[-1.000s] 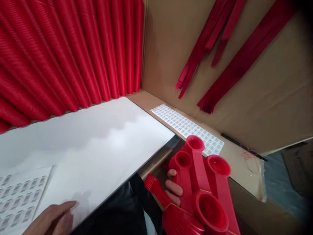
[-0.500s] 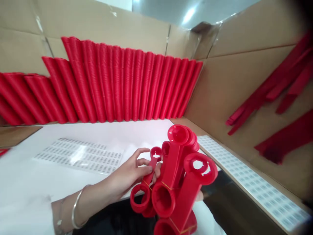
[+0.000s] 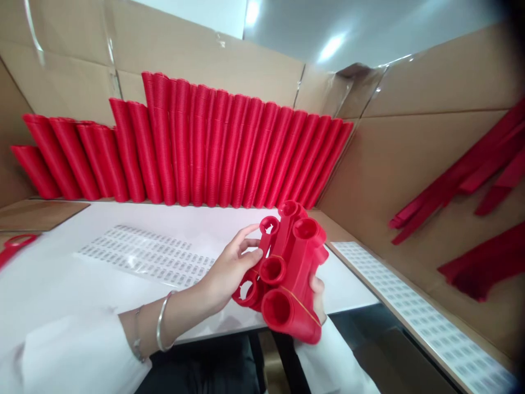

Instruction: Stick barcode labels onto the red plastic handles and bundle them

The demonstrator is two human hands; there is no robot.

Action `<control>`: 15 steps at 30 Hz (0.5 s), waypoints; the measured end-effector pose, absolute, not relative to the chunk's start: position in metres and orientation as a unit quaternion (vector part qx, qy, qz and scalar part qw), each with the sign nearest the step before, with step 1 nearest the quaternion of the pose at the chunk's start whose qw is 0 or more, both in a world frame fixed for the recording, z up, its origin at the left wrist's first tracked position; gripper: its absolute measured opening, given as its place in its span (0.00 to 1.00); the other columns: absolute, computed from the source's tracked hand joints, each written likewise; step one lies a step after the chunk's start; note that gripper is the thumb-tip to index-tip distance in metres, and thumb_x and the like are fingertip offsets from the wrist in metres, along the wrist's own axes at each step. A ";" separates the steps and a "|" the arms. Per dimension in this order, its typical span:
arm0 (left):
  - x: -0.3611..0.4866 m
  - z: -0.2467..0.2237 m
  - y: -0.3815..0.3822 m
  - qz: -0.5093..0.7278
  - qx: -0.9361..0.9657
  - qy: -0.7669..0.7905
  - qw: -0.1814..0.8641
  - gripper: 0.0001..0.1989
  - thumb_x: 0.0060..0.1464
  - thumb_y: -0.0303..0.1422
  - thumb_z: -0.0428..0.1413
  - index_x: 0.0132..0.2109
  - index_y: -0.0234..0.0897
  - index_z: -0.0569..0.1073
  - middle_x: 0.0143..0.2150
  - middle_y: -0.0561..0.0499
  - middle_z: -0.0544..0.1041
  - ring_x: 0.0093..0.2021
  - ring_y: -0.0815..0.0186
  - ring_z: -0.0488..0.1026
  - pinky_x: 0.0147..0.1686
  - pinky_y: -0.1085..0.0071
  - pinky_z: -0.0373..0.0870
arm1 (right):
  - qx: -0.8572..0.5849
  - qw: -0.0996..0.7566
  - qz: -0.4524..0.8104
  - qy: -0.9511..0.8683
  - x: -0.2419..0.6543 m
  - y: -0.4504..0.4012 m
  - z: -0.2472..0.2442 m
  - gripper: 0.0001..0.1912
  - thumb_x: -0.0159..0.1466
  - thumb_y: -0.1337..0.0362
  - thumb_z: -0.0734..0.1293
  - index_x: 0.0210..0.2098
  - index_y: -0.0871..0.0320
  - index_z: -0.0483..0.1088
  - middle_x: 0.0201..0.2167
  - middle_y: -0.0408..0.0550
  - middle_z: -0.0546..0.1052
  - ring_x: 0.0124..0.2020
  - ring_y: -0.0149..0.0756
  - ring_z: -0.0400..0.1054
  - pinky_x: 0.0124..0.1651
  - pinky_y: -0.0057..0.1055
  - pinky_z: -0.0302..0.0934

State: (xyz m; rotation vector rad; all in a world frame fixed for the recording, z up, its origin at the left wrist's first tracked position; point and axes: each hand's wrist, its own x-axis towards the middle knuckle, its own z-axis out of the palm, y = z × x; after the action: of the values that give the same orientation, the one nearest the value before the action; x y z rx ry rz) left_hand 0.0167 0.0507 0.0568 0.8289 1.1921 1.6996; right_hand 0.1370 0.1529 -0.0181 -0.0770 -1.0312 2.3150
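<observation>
Well, the bundles [image 3: 301, 257] are up in both hands over the table [image 3: 49, 295], near its front edge and closer to its right side than its left. White tabletop shows between them and the right edge, and a wider stretch reaches left of the left hand [image 3: 229, 268], around a label sheet [image 3: 139, 254]. The left thumb and fingers pinch the slim leftmost bundle [image 3: 266, 247]; the right hand [image 3: 318, 298] curls against the bundles' right side, and I can't tell how its hidden fingers lie. Cardboard walls [image 3: 410, 153] rise behind and to the right. Within them, red stacks [image 3: 221, 148] stand in 1 uneven row along the back, and red strips [image 3: 447, 189] hang on the right wall. A 2nd label sheet [image 3: 414, 309] lies beyond the right edge.
</observation>
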 end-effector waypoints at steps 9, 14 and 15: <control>-0.011 0.046 0.129 0.695 0.364 0.476 0.398 0.20 0.53 0.32 0.52 0.54 0.39 0.67 0.40 0.49 0.74 0.40 0.65 0.71 0.44 0.67 0.64 | -0.158 0.274 0.818 -0.480 0.132 0.209 0.029 0.19 0.54 0.53 0.68 0.42 0.55 0.71 0.41 0.47 0.77 0.46 0.44 0.70 0.51 0.42 0.64; -0.039 0.048 0.183 0.655 0.312 0.523 0.447 0.11 0.52 0.36 0.50 0.38 0.34 0.73 0.31 0.47 0.75 0.30 0.65 0.70 0.33 0.68 0.67 | -0.151 0.160 0.702 -0.677 0.112 0.264 0.070 0.22 0.53 0.58 0.70 0.47 0.57 0.68 0.46 0.51 0.75 0.47 0.42 0.70 0.51 0.39 0.64; -0.045 0.047 0.193 0.665 0.279 0.509 0.470 0.12 0.52 0.37 0.50 0.36 0.34 0.72 0.31 0.47 0.75 0.29 0.65 0.70 0.32 0.69 0.68 | -0.143 0.140 0.680 -0.705 0.104 0.274 0.076 0.23 0.53 0.59 0.71 0.47 0.58 0.68 0.46 0.52 0.75 0.46 0.41 0.70 0.51 0.39 0.64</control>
State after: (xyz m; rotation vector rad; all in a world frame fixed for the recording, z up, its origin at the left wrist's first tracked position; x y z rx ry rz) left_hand -0.0448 0.1933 0.0472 0.6840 1.2464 1.6304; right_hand 0.1044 0.2742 0.0758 -0.4124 -2.0367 1.9650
